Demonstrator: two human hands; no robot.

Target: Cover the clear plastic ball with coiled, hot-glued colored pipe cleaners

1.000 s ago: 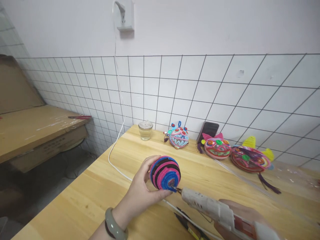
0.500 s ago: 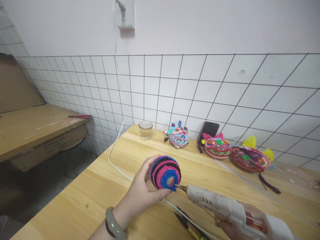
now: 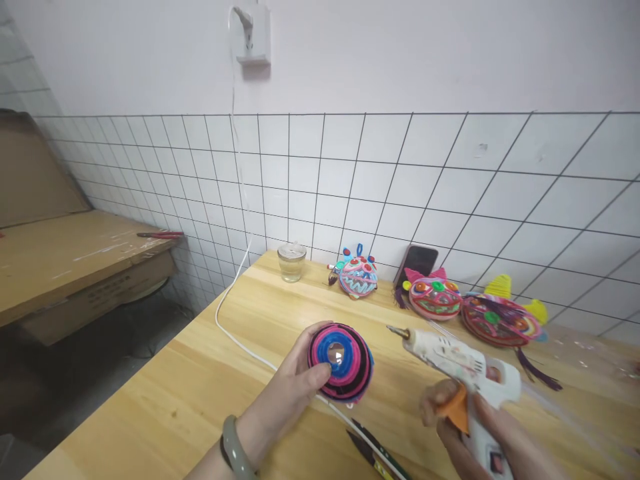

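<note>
My left hand (image 3: 293,390) is closed round a ball wound with blue, pink and black pipe cleaners (image 3: 343,363), held just above the wooden table (image 3: 210,380). A small bare hole shows in the ball's blue centre, facing me. My right hand (image 3: 467,427) grips a white hot glue gun (image 3: 457,363) by the handle, one finger on the orange trigger. The gun's metal nozzle points up and left, apart from the ball.
Three colourful pipe-cleaner masks (image 3: 434,298) lie along the tiled wall, with a phone (image 3: 416,262) leaning behind them and a glass jar (image 3: 291,261) at the left. A white cable (image 3: 235,333) runs from the wall socket across the table. Scissors (image 3: 373,450) lie near the front edge.
The glue gun's nozzle has left the ball and swung up and to the right. My left hand has turned the ball so its blue end faces me.
</note>
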